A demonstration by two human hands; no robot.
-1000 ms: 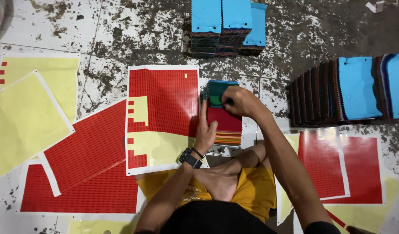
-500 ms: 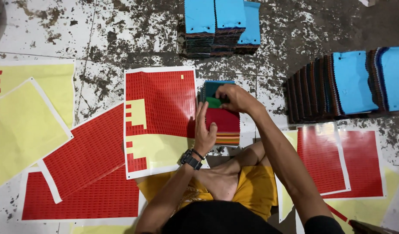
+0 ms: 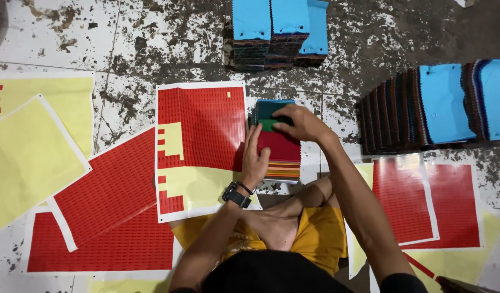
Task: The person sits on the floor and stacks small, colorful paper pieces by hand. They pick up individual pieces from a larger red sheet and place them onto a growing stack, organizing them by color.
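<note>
Right of the big red sticker sheet [image 3: 204,127] on the floor, a fanned swatch stack [image 3: 279,154] lies steadied by the flat, open left hand [image 3: 254,160] while the right hand [image 3: 301,122] pinches its green swatch [image 3: 268,125].

1. A stained, pale tiled floor [image 3: 152,38] carries everything
2. Red sticker sheets [image 3: 201,125] and yellow backing sheets [image 3: 27,157] lie flat on it
3. Blue-topped swatch stacks [image 3: 279,32] and a fanned swatch row [image 3: 434,103] rest beyond
</note>
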